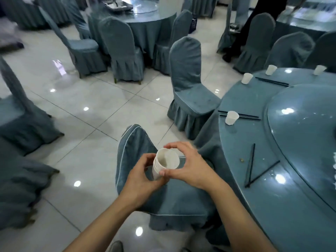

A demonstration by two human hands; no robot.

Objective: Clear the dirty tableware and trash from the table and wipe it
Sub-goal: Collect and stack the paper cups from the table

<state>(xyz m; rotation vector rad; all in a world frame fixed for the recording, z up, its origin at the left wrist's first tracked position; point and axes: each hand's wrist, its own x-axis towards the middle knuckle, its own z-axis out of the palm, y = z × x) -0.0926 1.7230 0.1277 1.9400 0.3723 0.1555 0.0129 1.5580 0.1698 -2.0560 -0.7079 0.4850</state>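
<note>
I hold a stack of white paper cups [167, 160] above a covered chair, left of the round blue table [254, 206]. My left hand [141, 177] grips the stack's lower part from the left. My right hand [189, 166] curls round the top cup's rim, thumb and fingers pinching it. On the table's edge stand more white cups: one near me [231, 117] lying over black chopsticks [241, 116], one farther [246, 78], and two at the back [271, 70] [319, 70]. A crossed pair of black chopsticks [252, 166] lies on the glass close to me.
A glass turntable [300, 133] covers the table's middle. Blue-covered chairs [189, 84] stand around it and directly below my hands [163, 197]. A further pair of chopsticks [271, 81] lies at the back. Another table [145, 17] and a standing person [241, 33] are farther off.
</note>
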